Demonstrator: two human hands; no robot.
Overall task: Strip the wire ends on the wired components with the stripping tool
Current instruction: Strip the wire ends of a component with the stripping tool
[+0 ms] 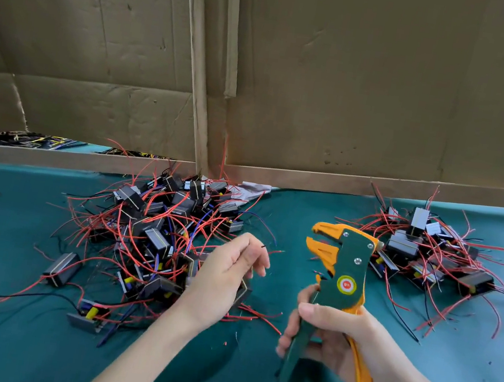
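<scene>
My right hand (325,333) grips the handles of a green and orange stripping tool (342,271), held upright with its orange jaws apart and pointing left. My left hand (227,273) is closed around a small dark wired component (243,291) just right of the big pile. Its thumb and forefinger pinch a thin black wire (260,245) whose tip sticks out toward the tool's jaws, a short gap away. A large heap of dark wired components (156,225) with red, black and blue leads lies left of centre. A second heap (432,252) sits at the right.
A teal cloth (357,207) covers the table. Tall cardboard sheets (361,76) stand along the far edge, with more wires visible behind them at the left. Loose red wire offcuts (254,315) lie between my hands.
</scene>
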